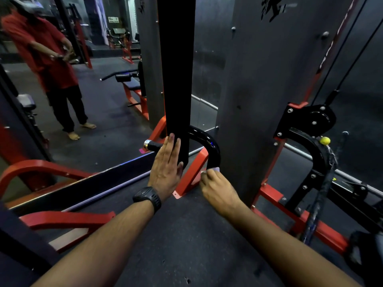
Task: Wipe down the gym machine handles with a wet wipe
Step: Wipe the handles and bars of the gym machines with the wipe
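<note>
Wet wipe (215, 169) is seen at frame centre, bunched under the fingertips of the right hand (219, 191) and pressed onto the lower end of the curved black handle bar (209, 145). Right hand is curled closed on the wipe; only a pale sliver is visible, so its fold can't be judged. Left hand (166, 168) is held flat and open, nothing gripped, palm laid against the black upright post (177, 79), probably for bracing. A wristwatch (147, 196) is worn on that arm. Handle's knurled grip with silver end cap (151, 145) is seen left of the post, partly hidden by the left fingers. Handling, as judged: wipe is light, limp, damp and easily slipped, so it is best wrapped round the tube and pinched. The bar is rigid, glossy, fixed steel, so firm pressure can be taken.
</note>
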### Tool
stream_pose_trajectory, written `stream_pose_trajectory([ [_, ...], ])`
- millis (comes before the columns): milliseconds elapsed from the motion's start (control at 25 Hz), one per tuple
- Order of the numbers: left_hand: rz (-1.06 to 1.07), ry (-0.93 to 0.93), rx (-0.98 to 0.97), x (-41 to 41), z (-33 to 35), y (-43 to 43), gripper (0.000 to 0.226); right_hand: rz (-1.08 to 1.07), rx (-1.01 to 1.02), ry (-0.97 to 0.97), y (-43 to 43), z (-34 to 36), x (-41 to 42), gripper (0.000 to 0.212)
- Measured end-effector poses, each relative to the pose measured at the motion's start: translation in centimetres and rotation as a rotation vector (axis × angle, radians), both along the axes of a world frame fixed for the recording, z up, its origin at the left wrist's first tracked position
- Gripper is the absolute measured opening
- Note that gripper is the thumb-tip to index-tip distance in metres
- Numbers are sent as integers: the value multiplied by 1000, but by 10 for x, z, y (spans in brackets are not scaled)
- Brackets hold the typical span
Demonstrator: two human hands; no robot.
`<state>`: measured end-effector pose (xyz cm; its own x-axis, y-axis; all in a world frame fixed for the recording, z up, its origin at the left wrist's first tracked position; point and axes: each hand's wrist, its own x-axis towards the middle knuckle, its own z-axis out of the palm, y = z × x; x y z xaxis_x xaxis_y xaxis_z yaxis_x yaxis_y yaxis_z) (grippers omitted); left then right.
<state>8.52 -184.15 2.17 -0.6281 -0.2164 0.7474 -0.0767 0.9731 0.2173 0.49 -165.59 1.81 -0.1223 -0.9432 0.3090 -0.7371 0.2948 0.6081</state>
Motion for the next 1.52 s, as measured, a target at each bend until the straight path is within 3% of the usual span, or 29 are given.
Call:
stream_pose_trajectory([
  [80,-13,-5,7,2,0,0,70,81,-88,-1,6,-11,-5,15],
  [160,-18,-14,-3,1,2,-2,67,127,-317,-175,14,-24,-5,20],
  [280,-3,-22,8,2,1,2,65,-88,-1058,-997,13,-28,20,27],
  [320,0,-24,11,2,1,3,65,-198,-1247,-1189,6,-29,27,31],
  [400,2,-31,26,3,1,4,68,-321,-1471,-1449,-12,-32,39,34],
  [480,11,-47,35,4,2,4,71,-297,-1641,-1729,-25,-31,44,31],
  [560,19,-61,28,7,3,2,73,-306,-1741,-1883,-29,-24,39,28],
  [920,11,-83,59,18,10,2,88,-244,-1688,-1768,-31,38,22,30],
  [1040,-7,-128,112,27,15,-1,89,-73,-1631,-1677,-28,62,27,23],
  [1200,-85,-177,205,44,27,-4,84,182,-1412,-1387,-31,83,58,23],
  [1520,-10,-123,315,118,23,-49,58,73,-1273,-1305,-79,58,112,14],
])
